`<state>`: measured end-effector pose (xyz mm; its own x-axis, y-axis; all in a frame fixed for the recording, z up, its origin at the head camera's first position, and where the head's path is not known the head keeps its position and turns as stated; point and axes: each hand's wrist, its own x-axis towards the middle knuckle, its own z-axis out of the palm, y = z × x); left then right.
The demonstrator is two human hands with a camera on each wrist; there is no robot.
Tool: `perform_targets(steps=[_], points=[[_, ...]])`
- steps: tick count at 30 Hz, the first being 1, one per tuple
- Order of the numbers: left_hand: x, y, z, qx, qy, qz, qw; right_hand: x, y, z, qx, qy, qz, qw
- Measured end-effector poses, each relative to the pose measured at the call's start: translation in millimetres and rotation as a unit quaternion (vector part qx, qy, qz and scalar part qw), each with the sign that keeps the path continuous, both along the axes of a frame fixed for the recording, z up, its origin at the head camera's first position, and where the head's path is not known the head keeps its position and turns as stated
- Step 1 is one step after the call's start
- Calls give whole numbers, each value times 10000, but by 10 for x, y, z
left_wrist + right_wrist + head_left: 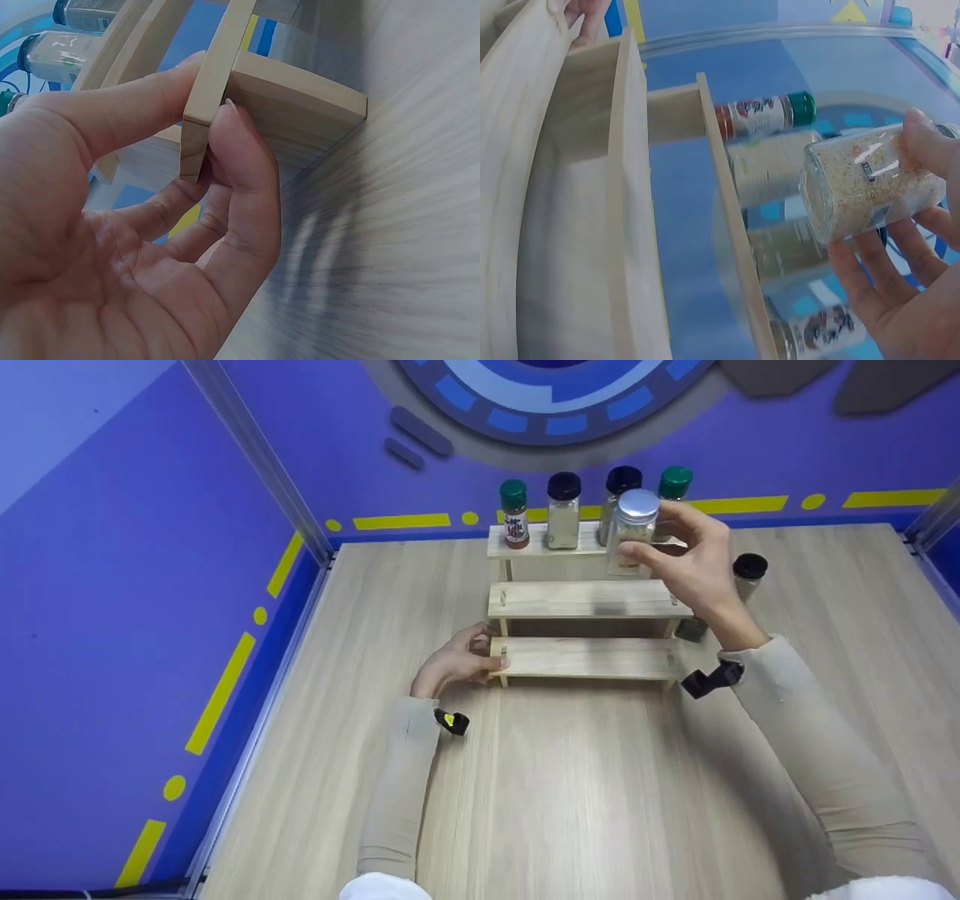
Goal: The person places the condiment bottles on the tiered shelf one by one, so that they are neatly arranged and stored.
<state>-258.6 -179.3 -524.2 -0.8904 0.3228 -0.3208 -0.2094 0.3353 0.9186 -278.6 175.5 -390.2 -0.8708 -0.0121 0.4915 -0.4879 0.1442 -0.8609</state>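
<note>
Silver gleams at one o'clock, taking the middle step of the wooden rack [570, 598] as the centre of our dial from the head view! That's the silver-lidded jar [634, 529], lid up, raised clear of the boards, with tan grains showing through the glass. And who has it? The right hand [697, 561], out at two o'clock, pinching it between thumb and curled fingers, a secure-looking hold. Down to eight o'clock, where the left hand [459, 657] grips the end of the lowest step, thumb above, fingertip underneath (the left wrist view shows that pinch beautifully). Along the top step, what a line-up: a green-capped jar [515, 516] between ten and eleven, a pale-filled jar [564, 514] just short of twelve, a black-capped jar [624, 481] just past it, and another green cap [676, 480] at one, mostly hidden behind the right hand's fingers. Out near three o'clock, off the rack, a dark-lidded jar [750, 574] sits on the table [570, 780], partly behind the right wrist.
</note>
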Motion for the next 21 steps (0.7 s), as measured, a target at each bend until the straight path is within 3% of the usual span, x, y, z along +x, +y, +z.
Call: perform_targets(steps=[11,21], points=[[-4,5,21,4,-49,39,10000,-76,-354,53,-47,92,310,9995],[6,2,28,-142,2,11,9999,-159,-662,-4,-219,-229,467,9984]])
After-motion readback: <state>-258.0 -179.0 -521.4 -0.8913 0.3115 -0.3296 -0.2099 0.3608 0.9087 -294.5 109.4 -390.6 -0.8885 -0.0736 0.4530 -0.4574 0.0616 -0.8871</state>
